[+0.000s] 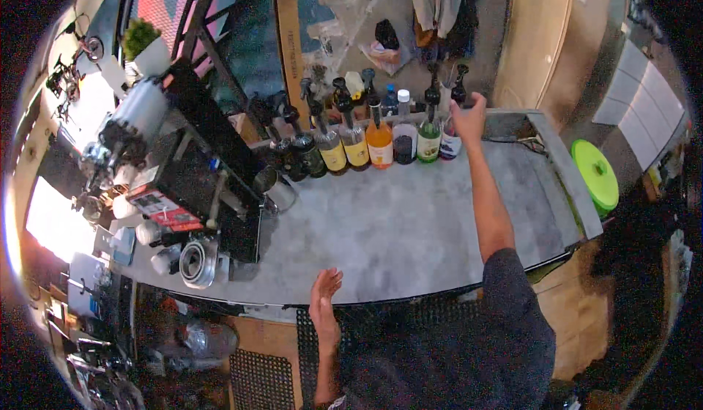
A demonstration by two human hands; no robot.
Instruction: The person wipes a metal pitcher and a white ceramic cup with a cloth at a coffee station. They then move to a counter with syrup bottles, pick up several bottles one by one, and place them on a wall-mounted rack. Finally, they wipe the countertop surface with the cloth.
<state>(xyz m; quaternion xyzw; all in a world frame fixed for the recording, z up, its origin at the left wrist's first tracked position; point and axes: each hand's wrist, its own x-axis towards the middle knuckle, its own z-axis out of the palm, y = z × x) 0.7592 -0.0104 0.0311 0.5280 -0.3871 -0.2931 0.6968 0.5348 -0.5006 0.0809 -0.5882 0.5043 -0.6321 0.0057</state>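
My right hand [471,122] reaches to the back of the grey counter [381,227], at the right end of a row of bottles. Its fingers curl about the neck of a dark purple syrup bottle [449,145] with a black pump top; part of the neck is hidden behind them. Just left of it stand a green syrup bottle [428,142], a clear bottle with a white cap and dark contents [403,142], and an orange syrup bottle [380,145]. My left hand [324,296] hangs by the counter's front edge, fingers stretched out, holding nothing.
Farther left in the row are two yellow-labelled bottles [356,150] and dark bottles [309,153]. A metal pitcher [275,189] stands beside a coffee machine [183,183]. Right of the counter is a green round lid [594,174]. A black perforated mat [260,381] lies on the floor.
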